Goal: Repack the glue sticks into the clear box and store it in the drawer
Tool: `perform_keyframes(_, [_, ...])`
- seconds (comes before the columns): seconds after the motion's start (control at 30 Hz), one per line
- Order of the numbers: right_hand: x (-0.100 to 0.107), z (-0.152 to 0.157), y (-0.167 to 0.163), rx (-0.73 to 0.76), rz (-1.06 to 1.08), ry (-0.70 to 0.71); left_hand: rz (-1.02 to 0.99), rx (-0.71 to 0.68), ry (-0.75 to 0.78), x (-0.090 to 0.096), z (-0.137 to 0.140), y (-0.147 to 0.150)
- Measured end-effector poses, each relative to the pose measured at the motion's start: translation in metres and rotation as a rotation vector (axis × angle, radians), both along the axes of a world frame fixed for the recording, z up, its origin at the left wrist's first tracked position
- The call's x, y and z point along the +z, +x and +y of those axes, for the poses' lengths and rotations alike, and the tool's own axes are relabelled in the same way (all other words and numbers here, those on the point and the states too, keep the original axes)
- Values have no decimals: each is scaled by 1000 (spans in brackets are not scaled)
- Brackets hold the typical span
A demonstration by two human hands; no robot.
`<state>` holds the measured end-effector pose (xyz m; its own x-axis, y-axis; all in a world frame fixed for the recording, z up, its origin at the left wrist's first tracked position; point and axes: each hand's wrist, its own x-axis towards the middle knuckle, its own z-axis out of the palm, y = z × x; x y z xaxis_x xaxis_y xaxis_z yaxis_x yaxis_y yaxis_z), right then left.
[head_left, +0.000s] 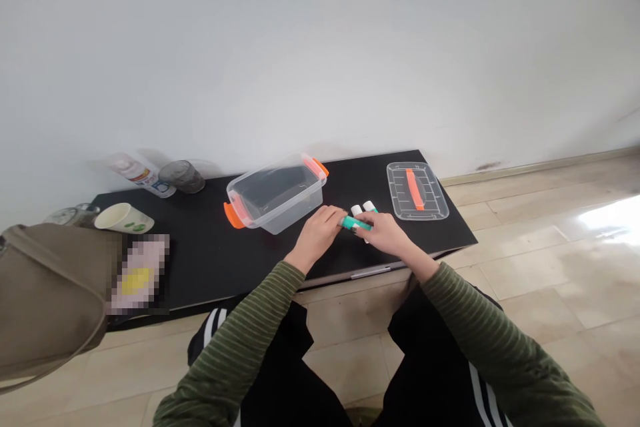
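A green tube with a white end, apparently a glue stick [353, 223], is held slantwise above the near edge of the black table. Fingers of my left hand [320, 232] close round its left end, and my right hand [385, 233] grips the other end. Just behind my right hand lie two more white-capped sticks [369, 206], partly covered by it. To the left of them stands a clear plastic box [295, 208] with orange latches, uncovered, with nothing visible inside. Its clear lid [434, 203], with an orange handle, lies flat on the right.
Along the left of the black table [210, 260] are a paper cup [125, 218], a dark glass [183, 177], a white spray can [143, 175] and a blurred pink packet [143, 273]. A brown bag [55, 293] overhangs the left end. A white wall rises behind.
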<state>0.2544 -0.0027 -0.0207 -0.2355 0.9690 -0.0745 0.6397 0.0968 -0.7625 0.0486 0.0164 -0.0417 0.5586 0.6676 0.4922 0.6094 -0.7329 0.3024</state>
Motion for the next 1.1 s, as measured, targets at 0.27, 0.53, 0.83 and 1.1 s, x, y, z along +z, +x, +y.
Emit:
perform_keyframes(0.27, [-8,7,-5,-142,197,-128,113,500,-296,-5,-7,-15])
perform_keyframes(0.53, [-24,17,-3,-260,298,-39,201,565,-637,-35,-4,-12])
perform_keyframes(0.83, [-16,18,-15,-323,484,-25,-87,493,-597,-52,7,30])
perform_keyframes(1.1, [-11,21,-6,-351,627,-74,-226,444,-252,17,0,-20])
